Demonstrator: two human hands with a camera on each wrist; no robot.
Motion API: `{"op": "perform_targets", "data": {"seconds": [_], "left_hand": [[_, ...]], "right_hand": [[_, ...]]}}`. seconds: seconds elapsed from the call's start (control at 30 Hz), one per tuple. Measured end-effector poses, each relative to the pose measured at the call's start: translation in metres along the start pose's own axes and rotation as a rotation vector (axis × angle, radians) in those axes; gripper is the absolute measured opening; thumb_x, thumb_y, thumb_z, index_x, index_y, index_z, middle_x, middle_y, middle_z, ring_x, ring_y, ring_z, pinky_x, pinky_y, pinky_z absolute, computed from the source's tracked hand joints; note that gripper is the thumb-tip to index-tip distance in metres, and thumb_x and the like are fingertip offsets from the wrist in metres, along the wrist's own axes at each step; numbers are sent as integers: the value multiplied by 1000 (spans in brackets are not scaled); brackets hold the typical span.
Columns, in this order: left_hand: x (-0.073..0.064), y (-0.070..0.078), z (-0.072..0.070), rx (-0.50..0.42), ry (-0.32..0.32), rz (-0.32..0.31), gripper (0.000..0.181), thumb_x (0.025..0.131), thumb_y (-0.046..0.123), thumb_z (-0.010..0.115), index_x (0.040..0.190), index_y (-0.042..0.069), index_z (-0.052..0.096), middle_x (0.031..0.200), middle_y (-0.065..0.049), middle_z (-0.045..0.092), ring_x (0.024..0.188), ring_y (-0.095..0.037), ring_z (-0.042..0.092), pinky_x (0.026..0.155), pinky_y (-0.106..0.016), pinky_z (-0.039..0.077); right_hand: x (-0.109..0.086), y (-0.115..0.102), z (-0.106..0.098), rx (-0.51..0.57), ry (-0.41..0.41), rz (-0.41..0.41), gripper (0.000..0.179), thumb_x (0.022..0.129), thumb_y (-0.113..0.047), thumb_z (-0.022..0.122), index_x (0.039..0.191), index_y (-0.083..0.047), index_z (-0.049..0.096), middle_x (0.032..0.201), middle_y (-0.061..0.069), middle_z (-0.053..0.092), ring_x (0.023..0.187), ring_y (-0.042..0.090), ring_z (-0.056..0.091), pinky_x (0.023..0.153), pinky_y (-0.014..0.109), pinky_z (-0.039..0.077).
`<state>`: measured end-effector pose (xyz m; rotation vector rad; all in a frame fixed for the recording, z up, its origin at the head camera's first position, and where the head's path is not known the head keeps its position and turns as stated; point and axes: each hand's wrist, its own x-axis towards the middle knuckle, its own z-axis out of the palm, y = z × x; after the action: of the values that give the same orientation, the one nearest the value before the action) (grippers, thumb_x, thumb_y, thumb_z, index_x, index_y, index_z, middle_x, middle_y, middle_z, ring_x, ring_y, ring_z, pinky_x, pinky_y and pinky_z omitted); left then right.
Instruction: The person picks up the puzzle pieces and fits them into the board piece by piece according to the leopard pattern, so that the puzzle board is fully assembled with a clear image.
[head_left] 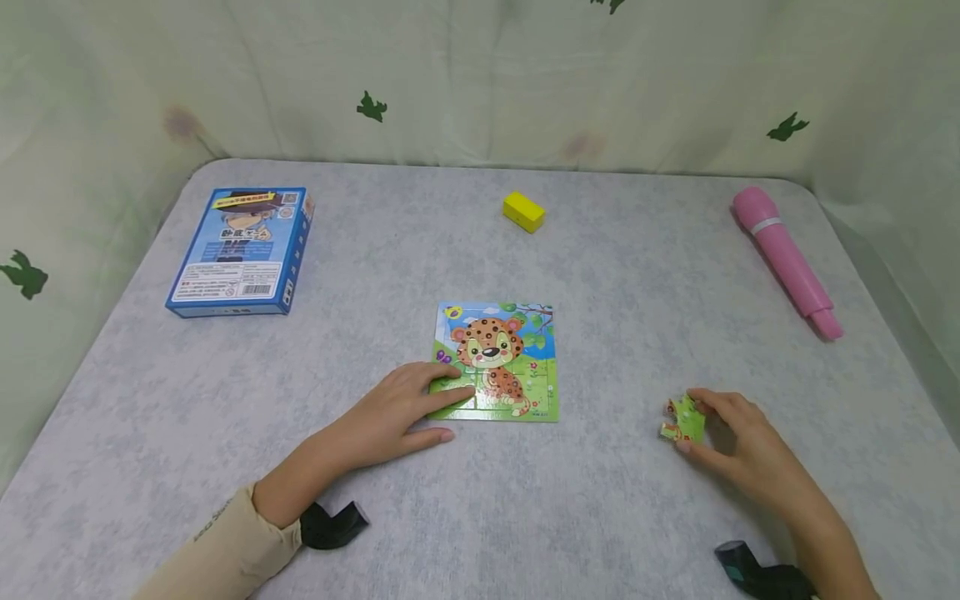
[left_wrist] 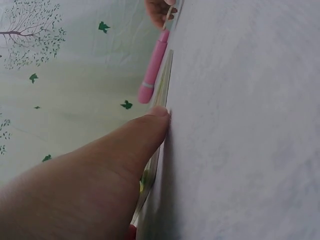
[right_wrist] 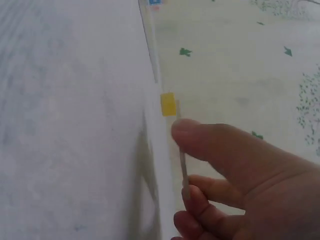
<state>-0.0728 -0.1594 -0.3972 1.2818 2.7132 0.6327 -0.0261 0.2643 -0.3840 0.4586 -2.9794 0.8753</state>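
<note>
A square jigsaw puzzle with a cartoon leopard picture lies flat near the middle of the table. My left hand rests at its lower left corner, index and middle fingers stretched over the green area, thumb extended below the bottom edge. Well to the right, my right hand pinches a green puzzle piece with bits of orange spotted print between thumb and fingers. In the right wrist view that piece shows edge-on, as a thin strip held above the table surface.
A blue box with printed labels lies at the back left. Toward the back middle sits a small yellow block. A pink microphone-shaped object lies at the right edge. Patterned curtain hangs behind the table.
</note>
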Motion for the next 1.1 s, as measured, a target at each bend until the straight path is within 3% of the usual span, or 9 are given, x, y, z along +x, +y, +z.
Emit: {"op": "perform_targets", "data": {"seconds": [0.2,0.3,0.43,0.6,0.77,0.9,1.1], "left_hand": [[2,4,0,38,24,-14,49,87,40,56,131,21,49,132,-5,40,122,-21,33,101,-42,22],[4,9,1,52,52,-20,46,87,39,56,127,18,53,130,-6,42,122,-21,33,104,-40,18],[7,17,2,56,47,-22,47,88,39,55,124,9,53,132,-7,40,126,-20,30,105,-34,18],[11,23,3,79,5,-31,50,88,42,54,122,5,51,134,-6,39,125,-19,32,102,-30,25],[17,26,0,105,-9,-6,49,86,42,56,117,3,52,129,-10,44,121,-23,38,101,-34,28],[22,29,-1,135,-46,-11,56,85,46,55,127,8,48,125,-9,46,117,-24,41,97,-37,33],[28,35,0,244,-35,46,64,81,54,55,136,23,41,116,-13,47,105,-28,46,85,-42,40]], "right_hand": [[7,-18,-2,22,91,-110,67,65,-5,79,124,-1,48,105,7,53,96,15,45,79,11,34],[14,-31,-1,72,119,-166,70,63,-2,80,126,-2,49,108,3,52,97,10,44,81,8,33],[30,-49,5,157,119,-248,70,62,1,79,126,-3,51,110,1,52,98,11,46,81,13,37],[52,-67,23,204,53,-308,65,66,-5,78,125,0,51,111,2,52,98,14,48,79,24,43],[70,-78,44,246,-53,-280,62,72,-14,76,126,1,50,109,6,53,101,16,48,80,33,44],[80,-82,61,266,-127,-213,60,76,-22,73,128,-3,50,110,5,52,100,15,47,79,33,42],[88,-83,74,213,-147,-226,57,78,-27,71,127,-7,52,108,3,52,98,17,43,77,33,40]]}}
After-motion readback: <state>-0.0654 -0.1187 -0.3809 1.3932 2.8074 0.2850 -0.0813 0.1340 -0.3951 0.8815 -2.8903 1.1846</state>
